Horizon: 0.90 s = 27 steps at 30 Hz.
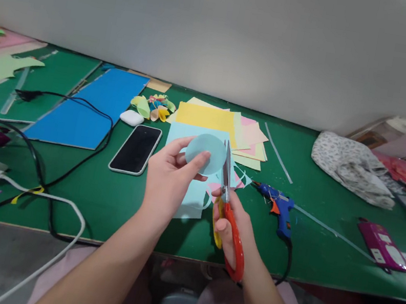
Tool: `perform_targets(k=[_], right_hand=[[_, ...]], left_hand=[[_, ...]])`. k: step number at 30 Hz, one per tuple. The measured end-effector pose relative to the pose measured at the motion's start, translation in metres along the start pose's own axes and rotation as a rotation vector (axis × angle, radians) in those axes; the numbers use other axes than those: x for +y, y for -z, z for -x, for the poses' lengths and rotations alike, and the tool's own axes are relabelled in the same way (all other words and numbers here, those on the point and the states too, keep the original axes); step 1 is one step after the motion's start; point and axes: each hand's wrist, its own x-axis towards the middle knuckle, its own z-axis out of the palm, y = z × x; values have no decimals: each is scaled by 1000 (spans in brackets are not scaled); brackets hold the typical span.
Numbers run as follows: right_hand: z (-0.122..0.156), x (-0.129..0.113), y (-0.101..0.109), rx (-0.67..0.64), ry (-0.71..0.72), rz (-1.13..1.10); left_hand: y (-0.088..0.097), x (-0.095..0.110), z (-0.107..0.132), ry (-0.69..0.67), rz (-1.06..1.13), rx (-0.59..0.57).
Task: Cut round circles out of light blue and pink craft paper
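My left hand (pixel 166 174) pinches a pale blue paper disc (pixel 216 149), thumb on its face. My right hand (pixel 244 221) grips scissors (pixel 226 182) with red and yellow handles, blades slightly parted and pointing away from me at the disc's right edge. Just beyond my hands, coloured paper sheets (pixel 204 117) overlap on the green bench (pixel 119 210). A blue glue gun (pixel 280 200) lies to the right of my right hand; left of my left hand sit a phone (pixel 136 148) and, farther out, a blue board (pixel 80 118).

Left hand (pixel 168 174) and right hand (pixel 242 221): ungloved. Left forearm (pixel 115 256) and right forearm (pixel 267 295): bare, tapering toward wrist. Lap garment (pixel 72 259): pale pink fabric.
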Motion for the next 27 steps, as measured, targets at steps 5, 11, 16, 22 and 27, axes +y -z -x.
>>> perform_targets(k=[5,11,16,22,27], right_hand=[[1,0,1,-16,23,32],[1,-1,1,-26,13,50],[1,-2,1,-26,0,35],[2,-3,0,-17,10,57],[1,-1,0,-15,11,59]], left_hand=[[2,-1,-2,-9,5,1],[4,-2,-3,-25,46,3],[5,-2,-4,-29,45,7],[6,-1,-4,-34,48,7],[6,2,-5,-29,28,13]])
